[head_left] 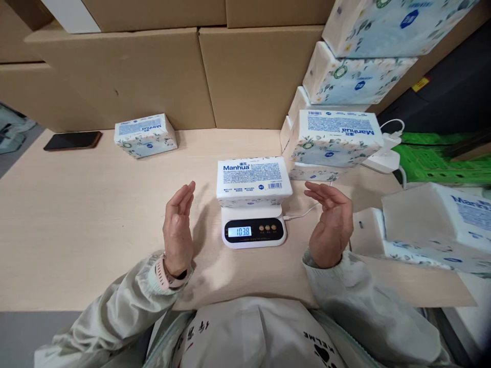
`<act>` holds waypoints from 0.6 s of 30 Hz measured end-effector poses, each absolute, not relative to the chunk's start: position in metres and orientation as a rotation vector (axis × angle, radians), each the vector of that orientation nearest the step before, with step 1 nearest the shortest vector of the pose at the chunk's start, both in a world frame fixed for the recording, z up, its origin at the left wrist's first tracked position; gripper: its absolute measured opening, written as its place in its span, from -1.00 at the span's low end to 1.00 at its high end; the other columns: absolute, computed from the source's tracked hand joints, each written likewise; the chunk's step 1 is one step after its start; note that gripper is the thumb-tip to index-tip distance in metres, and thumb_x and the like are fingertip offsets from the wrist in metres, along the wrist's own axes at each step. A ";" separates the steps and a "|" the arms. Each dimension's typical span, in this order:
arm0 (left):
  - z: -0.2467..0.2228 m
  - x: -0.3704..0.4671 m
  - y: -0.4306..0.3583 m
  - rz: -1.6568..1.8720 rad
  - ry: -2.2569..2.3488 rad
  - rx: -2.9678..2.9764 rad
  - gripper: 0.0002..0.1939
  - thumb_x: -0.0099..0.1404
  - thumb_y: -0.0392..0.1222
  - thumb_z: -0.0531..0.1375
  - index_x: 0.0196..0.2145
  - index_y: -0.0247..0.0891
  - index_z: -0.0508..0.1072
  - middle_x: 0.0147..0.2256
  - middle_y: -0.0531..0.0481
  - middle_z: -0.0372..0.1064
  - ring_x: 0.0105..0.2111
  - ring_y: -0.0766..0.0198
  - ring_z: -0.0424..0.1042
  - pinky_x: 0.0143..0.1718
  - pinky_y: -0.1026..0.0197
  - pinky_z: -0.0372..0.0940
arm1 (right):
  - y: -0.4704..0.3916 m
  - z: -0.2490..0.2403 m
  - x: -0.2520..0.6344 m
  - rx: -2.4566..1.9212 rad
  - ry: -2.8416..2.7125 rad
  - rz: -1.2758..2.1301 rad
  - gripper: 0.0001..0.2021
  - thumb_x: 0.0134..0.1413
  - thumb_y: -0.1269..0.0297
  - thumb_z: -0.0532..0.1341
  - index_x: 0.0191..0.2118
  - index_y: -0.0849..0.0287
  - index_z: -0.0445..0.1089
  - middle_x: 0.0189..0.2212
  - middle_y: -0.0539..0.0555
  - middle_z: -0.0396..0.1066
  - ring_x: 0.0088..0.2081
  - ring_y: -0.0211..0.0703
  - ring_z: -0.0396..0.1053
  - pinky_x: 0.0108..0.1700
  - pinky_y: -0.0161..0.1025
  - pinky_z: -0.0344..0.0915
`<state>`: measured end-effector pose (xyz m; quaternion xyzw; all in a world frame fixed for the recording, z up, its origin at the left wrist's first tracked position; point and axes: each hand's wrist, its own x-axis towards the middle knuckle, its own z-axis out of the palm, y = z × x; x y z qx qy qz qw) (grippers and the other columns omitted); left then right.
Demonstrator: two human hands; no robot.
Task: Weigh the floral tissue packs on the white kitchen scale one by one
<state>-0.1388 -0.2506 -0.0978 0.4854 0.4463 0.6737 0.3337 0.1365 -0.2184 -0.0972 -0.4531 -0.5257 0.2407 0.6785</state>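
left hand: empty, fingers extended, palm inward, at nine o'clock of the scale, touching nothing.
right hand: also empty and half-curled, at three o'clock.
manhua tissue pack: rests on the digital scale, at twelve o'clock of its display; a one-sided knock could slide it off.
display: seems to read 103.8; a finger pressing the pack would likely falsify it.
white cable: leaves at three o'clock; catching the right hand might drag the scale.
pack stack: two o'clock; a careless forearm could topple it.
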 end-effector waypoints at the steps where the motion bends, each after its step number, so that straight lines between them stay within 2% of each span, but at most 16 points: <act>1: -0.098 -0.139 -0.251 1.758 1.155 1.270 -0.54 0.56 0.11 0.13 0.28 -0.06 0.49 0.33 -0.06 0.38 0.40 0.11 0.30 0.48 0.01 0.14 | -0.219 -0.097 0.137 -1.012 -1.188 0.539 -0.65 0.45 0.02 0.10 0.11 0.04 0.49 0.02 0.17 0.59 0.02 0.14 0.58 0.15 0.31 0.43; 9: -0.099 -0.137 -0.252 1.763 1.150 1.233 -0.53 0.55 0.14 0.16 0.27 -0.06 0.50 0.32 -0.07 0.39 0.38 0.09 0.33 0.47 -0.02 0.16 | -0.224 -0.093 0.136 -1.076 -1.180 0.539 -0.67 0.45 0.05 0.09 0.04 0.04 0.52 0.03 0.16 0.61 0.07 0.13 0.57 0.21 0.28 0.39; 13: -0.099 -0.137 -0.252 1.749 1.142 1.237 -0.57 0.56 0.08 0.15 0.27 -0.04 0.51 0.31 -0.05 0.40 0.36 0.13 0.36 0.44 0.05 0.22 | -0.222 -0.094 0.136 -1.090 -1.186 0.534 -0.71 0.45 0.08 0.07 -0.03 0.01 0.51 0.03 0.13 0.61 0.13 0.13 0.55 0.24 0.28 0.39; 18: -0.099 -0.137 -0.252 1.749 1.116 1.246 -0.60 0.57 0.02 0.14 0.27 -0.03 0.51 0.30 -0.01 0.41 0.35 0.19 0.37 0.42 0.12 0.25 | -0.220 -0.098 0.137 -1.057 -1.163 0.533 -0.73 0.44 0.07 0.09 -0.04 -0.04 0.53 0.01 0.09 0.62 0.08 0.10 0.56 0.22 0.23 0.39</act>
